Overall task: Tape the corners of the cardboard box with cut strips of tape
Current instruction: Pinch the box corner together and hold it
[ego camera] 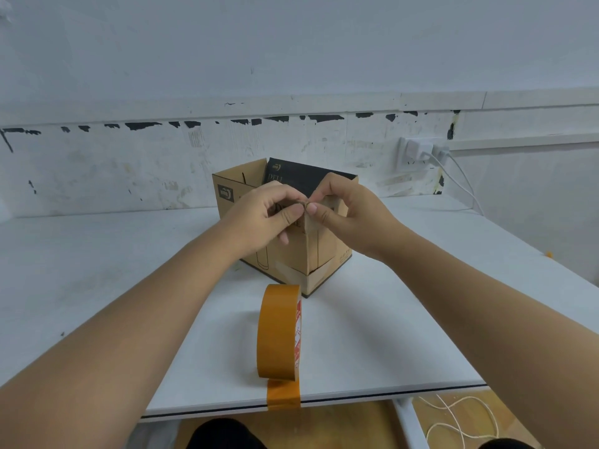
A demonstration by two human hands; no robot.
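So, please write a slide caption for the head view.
Both hands pinch the brown cardboard box top corner; orange tape roll stands nearby.

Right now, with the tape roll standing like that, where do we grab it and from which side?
From above, probably: the tape roll stands on edge on the table, flat faces pointing left and right. Pinch those faces across the top of the ring. Its loose end looks stuck to the table's front edge, so expect drag.

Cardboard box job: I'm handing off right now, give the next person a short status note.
Left hand and right hand both pinch a small tape strip at the top near corner of the cardboard box.
Tape roll stands on edge on the table, its free end stuck over the front edge.
Done: the bottom near corner looks taped.
Left: press this strip down; the other corners can't be judged.
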